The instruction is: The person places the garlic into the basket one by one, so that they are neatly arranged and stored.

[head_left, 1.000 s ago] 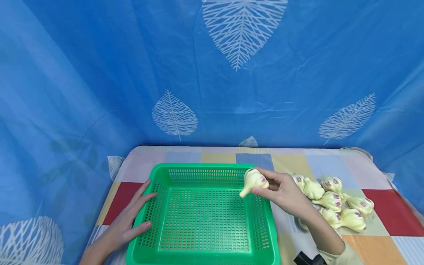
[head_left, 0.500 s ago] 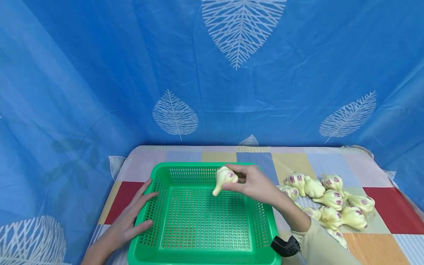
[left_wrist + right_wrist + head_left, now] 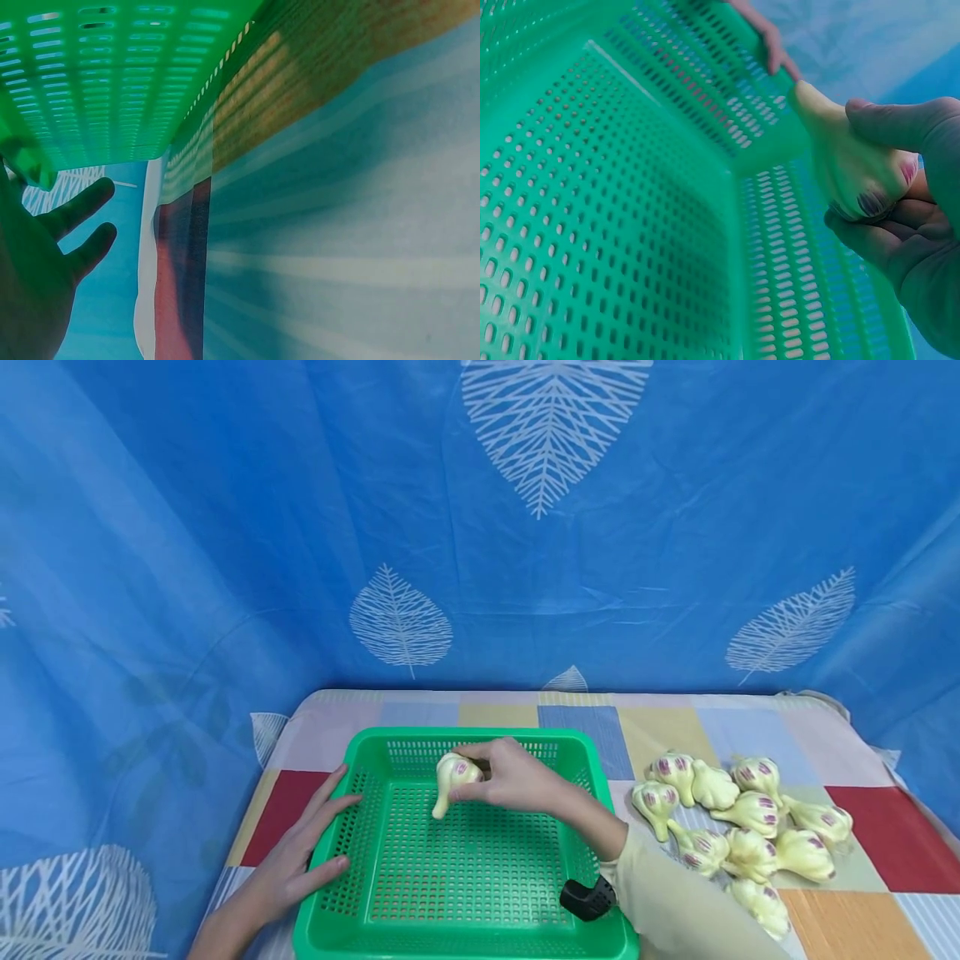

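Observation:
A green plastic basket (image 3: 465, 935) with perforated floor and walls stands in front of me. My right hand (image 3: 513, 777) grips a garlic bulb (image 3: 454, 777) over the back part of the basket, its stem pointing down toward the front. In the right wrist view the thumb and fingers pinch the garlic bulb (image 3: 847, 157) above the basket floor (image 3: 630, 217). My left hand (image 3: 296, 852) rests on the basket's left rim, fingers straight and spread. The left wrist view has that hand (image 3: 45, 262) beside the basket wall (image 3: 112, 82).
Several more garlic bulbs (image 3: 750, 814) lie in a cluster on the patchwork tablecloth (image 3: 847, 914), right of the basket. A blue curtain (image 3: 637, 568) with white leaf prints hangs behind the table and at its sides. A black device (image 3: 587, 900) is on my right wrist.
My right hand has carried the garlic bulb leftward from the basket's right rim to over its back middle. The left hand stays on the left rim.

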`<state>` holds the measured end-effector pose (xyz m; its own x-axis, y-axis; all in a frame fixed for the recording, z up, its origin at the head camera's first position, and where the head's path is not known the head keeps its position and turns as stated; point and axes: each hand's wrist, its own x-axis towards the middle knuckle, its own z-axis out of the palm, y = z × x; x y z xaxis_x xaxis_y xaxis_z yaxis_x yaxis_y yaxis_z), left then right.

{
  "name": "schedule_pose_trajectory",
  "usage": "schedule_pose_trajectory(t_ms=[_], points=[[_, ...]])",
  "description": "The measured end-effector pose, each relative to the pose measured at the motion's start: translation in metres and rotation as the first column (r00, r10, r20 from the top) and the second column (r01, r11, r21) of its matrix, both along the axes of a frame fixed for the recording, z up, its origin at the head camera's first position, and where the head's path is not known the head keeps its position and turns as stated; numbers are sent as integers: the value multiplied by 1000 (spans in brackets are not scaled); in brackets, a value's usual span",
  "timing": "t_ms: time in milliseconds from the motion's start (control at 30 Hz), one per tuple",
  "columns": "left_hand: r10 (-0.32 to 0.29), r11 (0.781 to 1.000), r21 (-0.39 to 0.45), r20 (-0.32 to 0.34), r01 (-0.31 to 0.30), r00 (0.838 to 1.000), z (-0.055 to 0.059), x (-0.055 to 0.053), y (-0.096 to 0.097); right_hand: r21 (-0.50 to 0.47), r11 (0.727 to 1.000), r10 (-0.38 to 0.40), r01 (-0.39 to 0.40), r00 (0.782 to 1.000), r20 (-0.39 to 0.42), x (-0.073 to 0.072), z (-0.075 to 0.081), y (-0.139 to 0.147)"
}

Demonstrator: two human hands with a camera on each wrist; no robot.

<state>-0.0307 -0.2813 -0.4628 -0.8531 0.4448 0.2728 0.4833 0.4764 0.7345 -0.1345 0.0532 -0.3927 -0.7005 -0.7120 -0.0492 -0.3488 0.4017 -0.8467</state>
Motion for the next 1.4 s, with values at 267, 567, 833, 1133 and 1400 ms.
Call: schedule_pose_trajectory(t_ms=[267,567,833,1133,1400], points=[[19,1000,8,23,-19,1000,-2,0,-1,113,983,155,-148,986,-60,-9,-19,-37],[24,1000,13,21,-24,1000,-2,-1,1,195,966,179,-170,983,-28,-18,-41,-60],[24,1000,20,13,-24,1000,-2,0,2,220,963,169,-155,985,-44,-19,-49,-76],[30,999,-16,-3,-30,1000,0,0,2,325,945,130,-40,957,-259,-3,-51,-92],[46,999,-23,3,-46,999,-1,0,1,403,905,114,135,837,-536,12,-48,-101]])
